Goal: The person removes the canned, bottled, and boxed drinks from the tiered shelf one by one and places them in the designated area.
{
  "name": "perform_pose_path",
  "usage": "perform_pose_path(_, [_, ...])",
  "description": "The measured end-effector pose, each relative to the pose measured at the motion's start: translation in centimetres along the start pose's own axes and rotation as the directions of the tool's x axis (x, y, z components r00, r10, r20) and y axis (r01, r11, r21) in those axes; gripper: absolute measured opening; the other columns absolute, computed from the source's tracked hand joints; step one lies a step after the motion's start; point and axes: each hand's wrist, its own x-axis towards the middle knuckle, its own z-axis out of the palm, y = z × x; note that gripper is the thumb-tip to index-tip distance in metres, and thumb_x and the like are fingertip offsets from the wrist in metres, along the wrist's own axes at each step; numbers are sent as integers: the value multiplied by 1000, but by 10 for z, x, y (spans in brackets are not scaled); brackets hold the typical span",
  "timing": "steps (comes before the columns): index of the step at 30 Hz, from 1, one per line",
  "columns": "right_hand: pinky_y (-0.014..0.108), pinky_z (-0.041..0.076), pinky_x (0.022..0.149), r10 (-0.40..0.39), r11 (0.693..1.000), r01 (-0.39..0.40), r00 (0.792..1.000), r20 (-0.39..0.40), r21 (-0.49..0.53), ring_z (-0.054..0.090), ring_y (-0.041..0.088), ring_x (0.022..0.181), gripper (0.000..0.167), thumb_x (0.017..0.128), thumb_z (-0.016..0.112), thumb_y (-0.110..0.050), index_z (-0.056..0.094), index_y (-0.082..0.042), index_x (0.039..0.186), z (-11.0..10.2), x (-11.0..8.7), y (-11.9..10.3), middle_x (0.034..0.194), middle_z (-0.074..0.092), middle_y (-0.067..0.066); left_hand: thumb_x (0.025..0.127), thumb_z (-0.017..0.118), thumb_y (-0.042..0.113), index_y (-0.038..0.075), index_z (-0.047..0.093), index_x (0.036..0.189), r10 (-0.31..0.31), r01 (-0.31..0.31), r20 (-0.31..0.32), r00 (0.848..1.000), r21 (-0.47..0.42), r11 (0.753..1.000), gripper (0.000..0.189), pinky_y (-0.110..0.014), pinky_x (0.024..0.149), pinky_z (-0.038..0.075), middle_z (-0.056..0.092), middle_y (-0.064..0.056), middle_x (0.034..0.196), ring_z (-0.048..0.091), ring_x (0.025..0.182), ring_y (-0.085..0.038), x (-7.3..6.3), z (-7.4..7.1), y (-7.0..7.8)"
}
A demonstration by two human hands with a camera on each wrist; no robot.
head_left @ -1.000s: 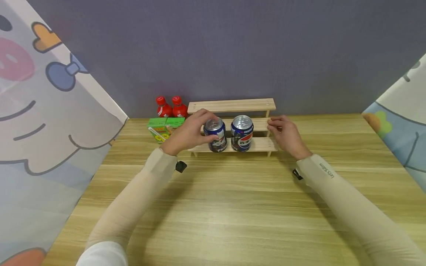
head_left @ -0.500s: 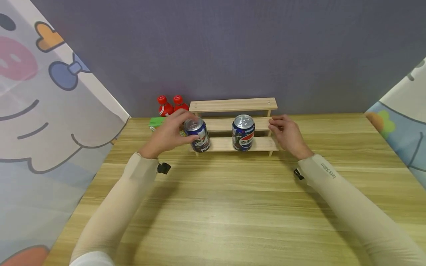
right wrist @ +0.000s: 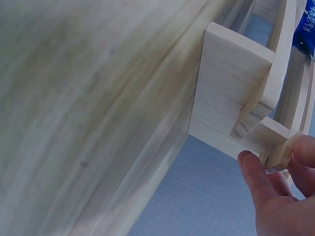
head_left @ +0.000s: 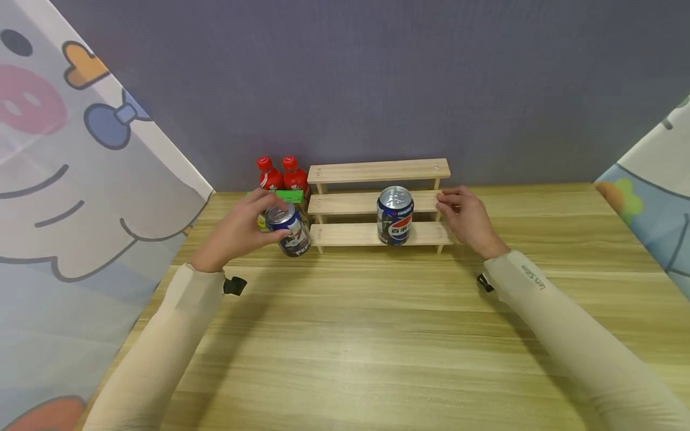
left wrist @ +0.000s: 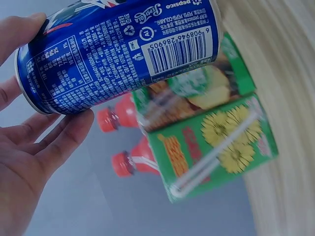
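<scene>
My left hand (head_left: 237, 230) grips a blue Pepsi can (head_left: 291, 233) near its top, thumb on the front side. The can hangs just left of the wooden tiered rack (head_left: 350, 234), tilted a little, overlapping the green drink cartons (left wrist: 211, 142) behind it. In the left wrist view the barcode side of the can shows. At the rack's right end, my right hand (head_left: 468, 218) pinches the end of the middle shelf (right wrist: 278, 155) between thumb and fingers. A second Pepsi can (head_left: 395, 218) stands upright on the lowest shelf, right of centre.
Two red bottles (head_left: 295, 175) with red caps stand behind the cartons, left of the rack. A grey partition (head_left: 377, 84) rises right behind the rack. Wood-grain table (head_left: 366, 335) stretches in front, with cartoon-printed panels (head_left: 124, 197) on both sides.
My left hand has lifted its Pepsi can off the lowest shelf and carried it left, past the rack's end. The right hand and the other can have stayed in place.
</scene>
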Motion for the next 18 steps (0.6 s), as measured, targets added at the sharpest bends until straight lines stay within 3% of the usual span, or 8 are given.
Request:
perform_pose_path(9, [45, 46, 87, 27, 999, -28, 999, 21, 17, 54, 37, 105, 27, 94, 56, -4, 60, 15, 113, -1, 1, -1, 120, 51, 23, 73, 83, 22, 8, 63, 104, -41, 41, -4, 999, 56, 998, 39, -41, 74, 48, 57, -5, 103, 56, 89, -22, -16, -1, -19])
perform_pose_path(18, [45, 46, 87, 30, 999, -30, 999, 28, 14, 54, 37, 105, 28, 94, 56, -5, 60, 15, 114, -2, 0, -1, 121, 50, 22, 71, 84, 22, 5, 65, 102, -164, 164, -2, 986, 97, 982, 40, -41, 71, 46, 57, -7, 101, 54, 85, -24, -23, 1, -33])
